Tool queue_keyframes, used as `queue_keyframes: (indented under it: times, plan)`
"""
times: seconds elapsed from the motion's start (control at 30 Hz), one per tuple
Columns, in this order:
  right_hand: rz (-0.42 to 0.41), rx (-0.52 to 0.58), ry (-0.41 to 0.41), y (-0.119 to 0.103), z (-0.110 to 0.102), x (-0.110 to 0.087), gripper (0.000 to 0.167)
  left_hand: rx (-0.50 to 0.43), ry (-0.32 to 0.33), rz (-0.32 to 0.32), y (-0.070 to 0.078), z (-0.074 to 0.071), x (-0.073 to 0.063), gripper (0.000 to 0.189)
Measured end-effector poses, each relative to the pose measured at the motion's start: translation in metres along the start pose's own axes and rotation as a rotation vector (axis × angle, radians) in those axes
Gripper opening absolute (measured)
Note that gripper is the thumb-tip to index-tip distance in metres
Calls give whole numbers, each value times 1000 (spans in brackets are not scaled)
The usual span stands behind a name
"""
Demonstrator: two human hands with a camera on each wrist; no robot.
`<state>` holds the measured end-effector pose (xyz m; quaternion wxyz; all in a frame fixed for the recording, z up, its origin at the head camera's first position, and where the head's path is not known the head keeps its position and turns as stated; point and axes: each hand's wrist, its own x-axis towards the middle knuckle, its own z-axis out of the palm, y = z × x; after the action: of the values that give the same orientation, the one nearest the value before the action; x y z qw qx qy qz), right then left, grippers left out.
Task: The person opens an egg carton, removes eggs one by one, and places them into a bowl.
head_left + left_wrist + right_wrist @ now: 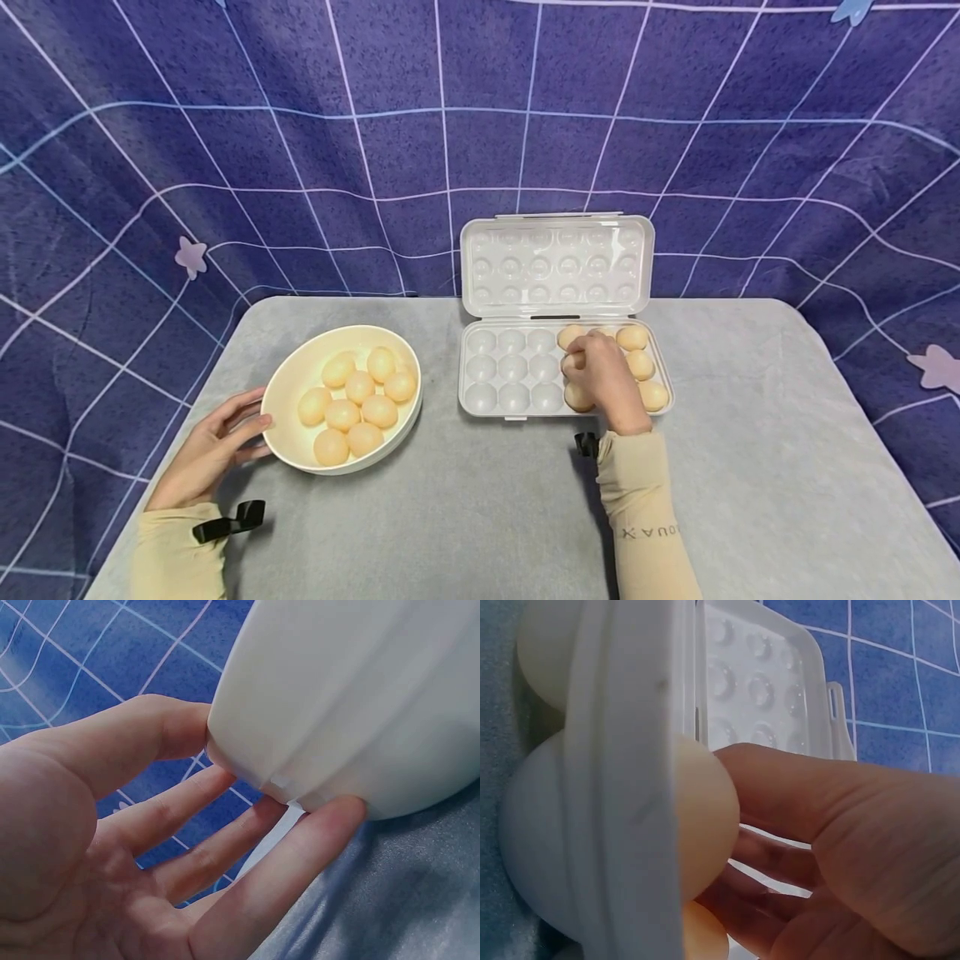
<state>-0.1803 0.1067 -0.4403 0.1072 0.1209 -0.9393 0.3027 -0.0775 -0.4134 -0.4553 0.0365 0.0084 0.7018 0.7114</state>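
A cream bowl [281, 433] holding several pale eggs [342, 415] stands on the left of the table. My left hand [217, 442] touches its outer left side, thumb and fairly straight fingers against the rim and wall; the left wrist view shows this contact close up. To the right lies an opened white egg box [517, 414], with eggs in its right half and bare cups in its left. Over that right half, my right hand [609, 377] curls its fingers about an egg [576, 361] in the middle row, partly hidden. A front-row egg [705, 817] sits beside the hand.
The box's raised, dimpled lid [557, 267] leans upright at the back, near a blue grid-patterned cloth [360, 150]. A grey tabletop [450, 508] extends in front of the bowl and box. Black straps [228, 521] circle the sleeves.
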Motion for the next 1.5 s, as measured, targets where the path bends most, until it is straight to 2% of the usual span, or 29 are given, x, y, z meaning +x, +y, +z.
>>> queue_keyframes:
  times: [0.3,0.57,0.87,1.1,1.5]
  plan:
    - [-22,67,50,-1,-7,3,24,-1,-16,8,0,-1,0,42]
    - [-40,91,82,-12,-14,4,27,-2,-21,17,0,-1,0,42]
    - [-127,78,77,-30,-12,4,25,13,0,-2,1,0,0,42]
    - [-172,68,62,-51,-9,4,25,18,5,-9,3,0,0,43]
    - [-281,106,27,-105,2,8,26,-4,-15,9,1,-3,-2,43]
